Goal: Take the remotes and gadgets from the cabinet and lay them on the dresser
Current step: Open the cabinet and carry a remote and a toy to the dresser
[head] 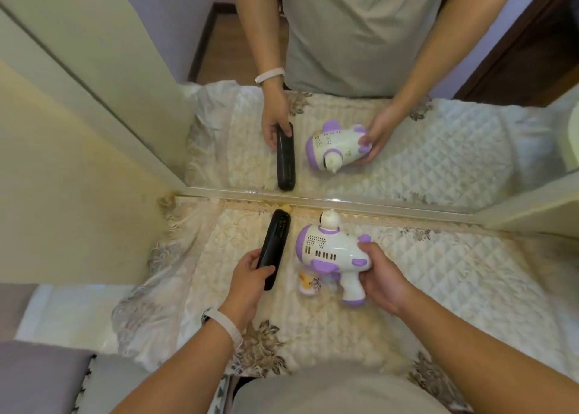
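Left hand (250, 272) grips black remote (274, 244); right hand (380, 276) holds purple-white toy gun (332, 251) on dresser (454, 272).

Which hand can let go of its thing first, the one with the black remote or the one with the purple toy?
Probably the left hand. Its black remote already seems to lie flat along the quilted cover. The right hand holds the purple toy gun by its rear and handle, apparently tilted.

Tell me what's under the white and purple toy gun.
The toy gun lies on a cream quilted cloth covering the dresser. A small yellow and pink thing peeks out beneath it, mostly hidden. The right hand covers part of the grip.
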